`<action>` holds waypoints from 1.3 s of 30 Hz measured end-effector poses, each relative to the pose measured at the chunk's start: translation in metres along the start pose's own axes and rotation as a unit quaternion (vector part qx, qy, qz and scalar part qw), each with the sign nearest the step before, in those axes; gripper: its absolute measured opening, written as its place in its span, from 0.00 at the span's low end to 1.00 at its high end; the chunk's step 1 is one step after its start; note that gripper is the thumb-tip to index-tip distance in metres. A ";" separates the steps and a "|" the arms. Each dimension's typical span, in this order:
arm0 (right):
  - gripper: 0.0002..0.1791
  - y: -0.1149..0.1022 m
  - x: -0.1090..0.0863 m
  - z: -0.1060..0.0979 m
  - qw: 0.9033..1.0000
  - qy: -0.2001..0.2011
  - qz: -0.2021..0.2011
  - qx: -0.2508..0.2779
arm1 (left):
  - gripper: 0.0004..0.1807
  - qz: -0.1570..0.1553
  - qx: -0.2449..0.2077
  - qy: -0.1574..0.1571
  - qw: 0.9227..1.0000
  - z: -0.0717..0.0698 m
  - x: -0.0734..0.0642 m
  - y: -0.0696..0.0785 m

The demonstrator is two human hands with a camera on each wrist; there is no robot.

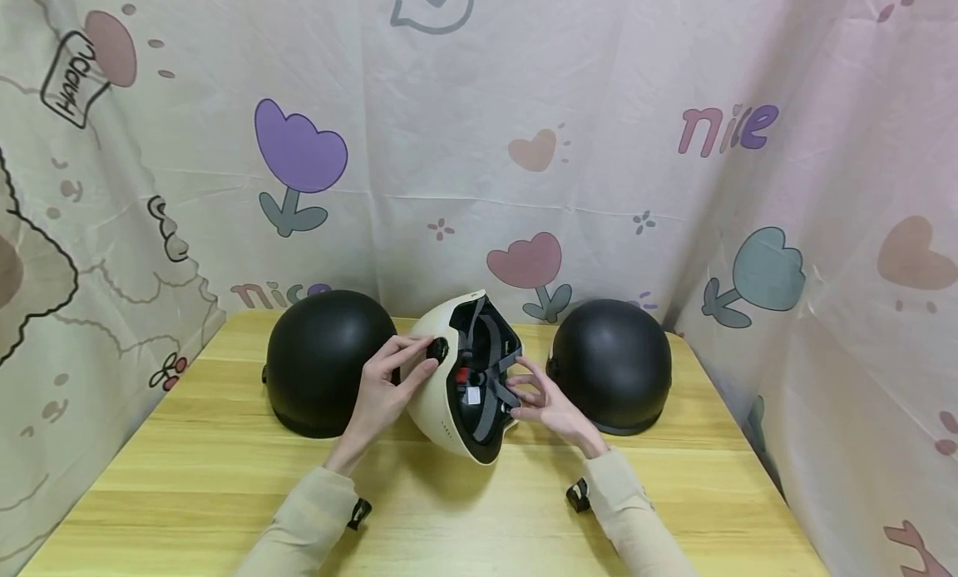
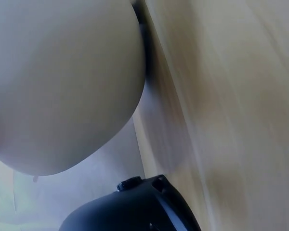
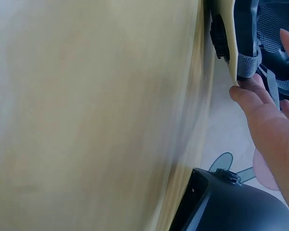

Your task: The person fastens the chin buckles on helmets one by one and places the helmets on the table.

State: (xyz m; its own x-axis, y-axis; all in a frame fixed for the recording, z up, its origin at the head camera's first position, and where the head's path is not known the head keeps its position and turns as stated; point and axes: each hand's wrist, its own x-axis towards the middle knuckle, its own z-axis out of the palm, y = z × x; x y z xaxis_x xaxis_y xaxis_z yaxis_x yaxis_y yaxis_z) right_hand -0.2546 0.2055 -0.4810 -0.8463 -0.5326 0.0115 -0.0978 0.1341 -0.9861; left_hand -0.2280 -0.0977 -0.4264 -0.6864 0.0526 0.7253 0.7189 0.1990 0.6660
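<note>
A cream helmet (image 1: 432, 415) stands tipped on its side at the middle of the table, its dark lining turned toward the right. Grey straps (image 1: 490, 411) and a red buckle piece (image 1: 462, 375) show inside. My left hand (image 1: 377, 398) holds the near side of the shell, thumb and fingers around a black round side piece (image 1: 437, 349). On the other side, my right hand (image 1: 552, 409) grips the rim by the straps; in the right wrist view its fingers sit at the shell's edge. The smooth cream shell fills the upper left of the left wrist view.
A black helmet (image 1: 329, 361) sits dome up on the left, close behind my left hand. Another black helmet (image 1: 614, 365) sits on the right, just beyond my right hand. The wooden table (image 1: 464, 527) ends at a printed curtain (image 1: 419, 161) behind.
</note>
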 end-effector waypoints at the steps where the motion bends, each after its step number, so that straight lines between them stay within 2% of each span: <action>1: 0.47 0.000 0.000 -0.001 1.000 -0.002 0.004 -0.003 | 0.20 0.003 -0.005 0.001 1.000 0.002 0.001 0.001; 6: 0.41 -0.003 -0.002 -0.003 0.999 0.001 0.010 -0.031 | 0.18 0.003 -0.008 0.000 1.000 0.008 0.005 0.004; 9: 0.38 -0.006 -0.002 -0.001 0.998 0.026 -0.003 -0.052 | 0.17 -0.008 -0.001 -0.002 1.000 0.010 0.006 0.006; 14: 0.34 -0.015 0.002 0.007 0.991 0.080 -0.054 -0.090 | 0.18 -0.033 0.007 -0.009 0.999 0.010 0.006 0.008; 21: 0.33 -0.029 0.009 0.018 0.977 0.117 -0.127 -0.123 | 0.17 -0.032 0.004 -0.010 0.999 0.011 0.008 0.009; 25: 0.33 -0.035 0.011 0.021 0.977 0.114 -0.142 -0.108 | 0.17 -0.037 0.012 -0.009 0.999 0.011 0.008 0.009; 32: 0.36 -0.051 0.013 0.029 0.977 0.070 -0.197 -0.048 | 0.17 -0.043 0.016 -0.007 0.999 0.010 0.009 0.008; 39: 0.41 -0.068 0.018 0.039 0.972 0.032 -0.226 -0.057 | 0.17 -0.045 0.020 -0.007 0.999 0.010 0.010 0.009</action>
State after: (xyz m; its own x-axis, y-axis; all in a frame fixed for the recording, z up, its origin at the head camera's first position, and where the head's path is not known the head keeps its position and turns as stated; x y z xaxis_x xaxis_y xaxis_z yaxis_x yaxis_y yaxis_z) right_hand -0.2427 0.1542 -0.4206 -0.7334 -0.5062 0.4537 -0.5221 -0.0079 -0.8529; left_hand -0.2297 -0.0852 -0.4152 -0.7502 0.0463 0.6596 0.6489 0.2429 0.7210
